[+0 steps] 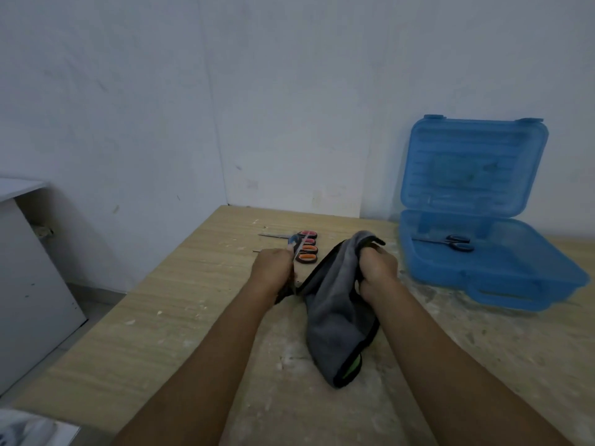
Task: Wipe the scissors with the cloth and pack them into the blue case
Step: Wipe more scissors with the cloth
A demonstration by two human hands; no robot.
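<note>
2 fists: left grip (pixel 273 268) around scissors (pixel 298 249), right grip (pixel 376 268) around cloth (pixel 335 317), inside table (pixel 161 300) edges.

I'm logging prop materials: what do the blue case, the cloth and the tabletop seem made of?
Blue case: translucent moulded plastic, fairly glossy; light passes through the ribbed lid.
Cloth: probably microfibre or fleece, grey, matt and napped, with dark stitched edging; it drapes limply.
Tabletop: likely wood-grain laminate or veneer, pale and matt, smeared with white dust.
</note>
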